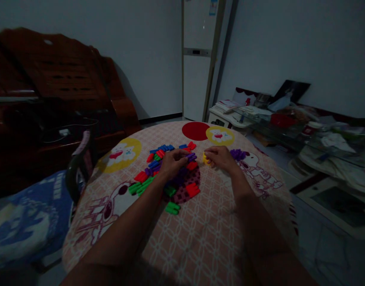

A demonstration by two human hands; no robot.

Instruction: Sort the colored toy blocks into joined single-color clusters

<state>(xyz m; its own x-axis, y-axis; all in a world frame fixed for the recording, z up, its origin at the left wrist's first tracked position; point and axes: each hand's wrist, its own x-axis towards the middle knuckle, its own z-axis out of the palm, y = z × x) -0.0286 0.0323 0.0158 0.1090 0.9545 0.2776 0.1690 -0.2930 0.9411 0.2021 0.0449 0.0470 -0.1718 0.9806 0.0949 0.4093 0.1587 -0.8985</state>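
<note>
Small pronged plastic pieces in red, green, blue and purple lie in a loose pile on the round table's patterned cloth (197,238). Over the pile's right side, my left hand (173,164) pinches a purple pronged piece (191,157) between thumb and fingers. To its right, my right hand (222,156) is closed on a yellow piece (206,159), close to the cloth. A purple cluster (237,154) rests just beyond my right hand. Nearer to me are a red piece (193,190) and a green piece (172,208). My left hand and forearm hide part of the pile.
A chair (76,171) stands against the table's left side, with a blue cloth (36,216) beside it. Behind is a wooden bench (63,75). A cluttered glass-topped stand (278,123) runs along the right wall. A tall white cabinet-like unit (197,79) fills the far corner.
</note>
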